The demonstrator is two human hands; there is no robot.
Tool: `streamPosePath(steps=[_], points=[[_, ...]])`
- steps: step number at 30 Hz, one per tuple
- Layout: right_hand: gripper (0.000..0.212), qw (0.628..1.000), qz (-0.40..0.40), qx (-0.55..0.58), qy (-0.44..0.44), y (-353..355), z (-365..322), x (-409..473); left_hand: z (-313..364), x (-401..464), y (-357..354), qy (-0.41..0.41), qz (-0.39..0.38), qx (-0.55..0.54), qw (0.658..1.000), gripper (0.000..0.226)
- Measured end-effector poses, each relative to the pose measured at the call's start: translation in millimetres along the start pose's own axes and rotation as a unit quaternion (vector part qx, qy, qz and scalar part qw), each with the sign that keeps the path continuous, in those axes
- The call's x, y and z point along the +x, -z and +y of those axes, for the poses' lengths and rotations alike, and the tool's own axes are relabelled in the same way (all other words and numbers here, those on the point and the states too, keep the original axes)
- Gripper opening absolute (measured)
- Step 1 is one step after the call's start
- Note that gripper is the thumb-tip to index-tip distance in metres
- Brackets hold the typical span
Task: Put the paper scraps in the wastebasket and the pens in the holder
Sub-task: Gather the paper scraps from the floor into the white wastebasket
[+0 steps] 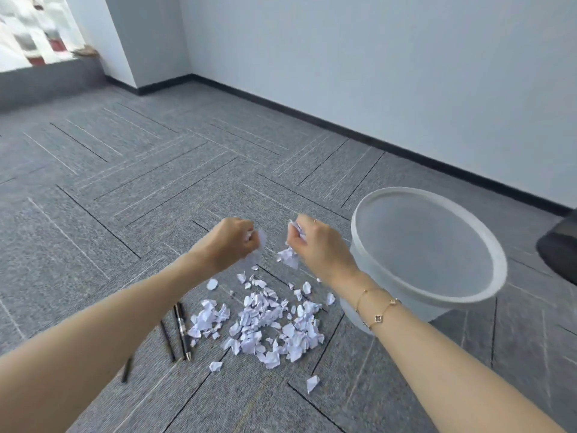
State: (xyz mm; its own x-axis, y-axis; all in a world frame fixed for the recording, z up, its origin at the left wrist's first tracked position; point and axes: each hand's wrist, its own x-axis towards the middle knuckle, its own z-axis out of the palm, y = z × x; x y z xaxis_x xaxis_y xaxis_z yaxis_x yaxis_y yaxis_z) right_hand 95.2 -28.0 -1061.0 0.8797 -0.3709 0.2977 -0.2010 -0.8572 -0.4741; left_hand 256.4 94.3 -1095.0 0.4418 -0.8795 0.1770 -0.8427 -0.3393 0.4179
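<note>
Both hands are raised above the grey carpet floor point(131, 170), side by side with a narrow gap between them. The left hand point(232, 242) is clenched around a clump of white paper scraps, a few bits poking out past its fingers. The right hand point(315, 245) is likewise closed on a bunch of scraps, and some pieces hang loose just below its fingers. A thin bracelet point(379, 310) sits on the right wrist.

Directly under and nearer than the two hands lies the main heap of paper scraps point(265, 320), spread loosely on the floor, with a few stray pieces lying off its near edge. Under the left forearm, just to the left of the heap, lie the pens point(181, 331), dark and roughly parallel, pointing away from the person; one more pen point(127, 368) lies apart, partly covered by the forearm.

The wastebasket point(487, 232), translucent white with a wide round rim, stands upright just to the right of the right hand, its near wall behind the right wrist; its mouth is open and unobstructed. Beyond the hands the carpet runs clear to the wall and its dark baseboard point(343, 126). A dark object point(559, 248) shows at the far right edge, past the wastebasket; what it is cannot be told.
</note>
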Motion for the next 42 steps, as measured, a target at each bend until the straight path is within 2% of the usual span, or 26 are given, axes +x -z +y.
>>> streamPosePath(steps=[4, 8, 13, 18, 24, 29, 34, 42], points=[[0.031, 0.996, 0.089, 0.000, -0.022, 48, 14, 5, 41, 30, 19, -0.031, 0.013, 0.014, 0.999, 0.035], [0.033, 0.989, 0.130, -0.002, -0.075, 80, 46, -10, 89, 61, 24, -0.052, 0.011, 0.008, 0.999, 0.031], [0.047, 0.975, 0.162, 0.004, -0.150, 105, 89, -41, 138, 98, 9, -0.086, -0.020, -0.006, 0.996, 0.027], [0.045, 0.958, 0.188, 0.009, -0.218, 117, 127, -63, 188, 130, -13, -0.117, -0.029, -0.023, 0.993, 0.035], [0.042, 0.943, 0.200, 0.053, -0.262, 120, 160, -71, 242, 152, -51, -0.110, -0.033, -0.089, 0.989, 0.042], [0.044, 0.930, 0.194, 0.077, -0.303, 112, 176, -72, 243, 152, -98, -0.066, -0.060, -0.106, 0.990, 0.030], [0.042, 0.936, 0.170, 0.022, -0.307, 111, 177, -67, 230, 148, -115, -0.040, -0.048, -0.114, 0.992, 0.027], [0.021, 0.957, 0.152, -0.065, -0.238, 101, 183, -63, 223, 150, -124, -0.015, -0.063, -0.104, 0.993, 0.027]])
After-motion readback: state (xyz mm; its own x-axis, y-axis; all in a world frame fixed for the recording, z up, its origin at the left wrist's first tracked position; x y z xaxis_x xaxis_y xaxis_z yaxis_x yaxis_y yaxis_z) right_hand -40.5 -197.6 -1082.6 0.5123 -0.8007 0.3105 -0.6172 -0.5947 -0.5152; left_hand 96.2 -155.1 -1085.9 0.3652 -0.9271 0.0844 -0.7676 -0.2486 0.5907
